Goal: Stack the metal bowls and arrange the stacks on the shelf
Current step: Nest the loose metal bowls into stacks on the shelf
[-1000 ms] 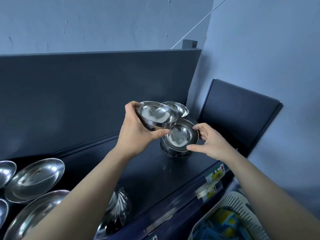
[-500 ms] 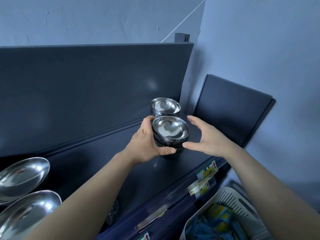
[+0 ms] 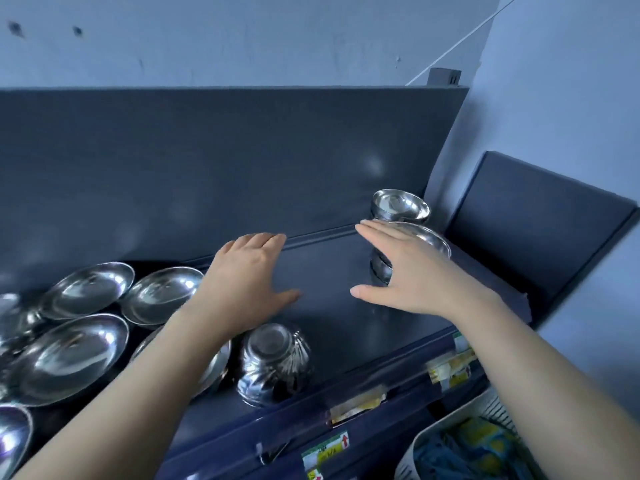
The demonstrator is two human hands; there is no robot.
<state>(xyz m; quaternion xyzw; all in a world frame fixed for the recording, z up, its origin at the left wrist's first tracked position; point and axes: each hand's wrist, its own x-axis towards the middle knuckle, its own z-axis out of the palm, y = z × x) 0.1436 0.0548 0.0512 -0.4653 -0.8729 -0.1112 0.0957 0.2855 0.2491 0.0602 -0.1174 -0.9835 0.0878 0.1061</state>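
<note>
Two stacks of small metal bowls stand at the far right of the dark shelf point(image 3: 332, 317): a rear stack point(image 3: 398, 206) and a nearer stack point(image 3: 429, 242), partly hidden behind my right hand point(image 3: 408, 271). That hand is open with spread fingers, just left of the nearer stack and not gripping it. My left hand point(image 3: 249, 275) is open too, hovering over the bare shelf middle. A ribbed metal bowl point(image 3: 273, 365) lies upside down near the front edge. Several wide shallow metal bowls point(image 3: 69, 355) sit at the left.
A dark back panel point(image 3: 242, 161) rises behind the shelf, and a dark side panel point(image 3: 540, 230) stands at the right. Price labels point(image 3: 450, 368) line the shelf's front edge. A white plastic basket point(image 3: 457, 445) with packets sits below at the right.
My left hand has let go of the bowl it set on the nearer stack and has moved left. Both hands are now empty, and the view has swung left.
</note>
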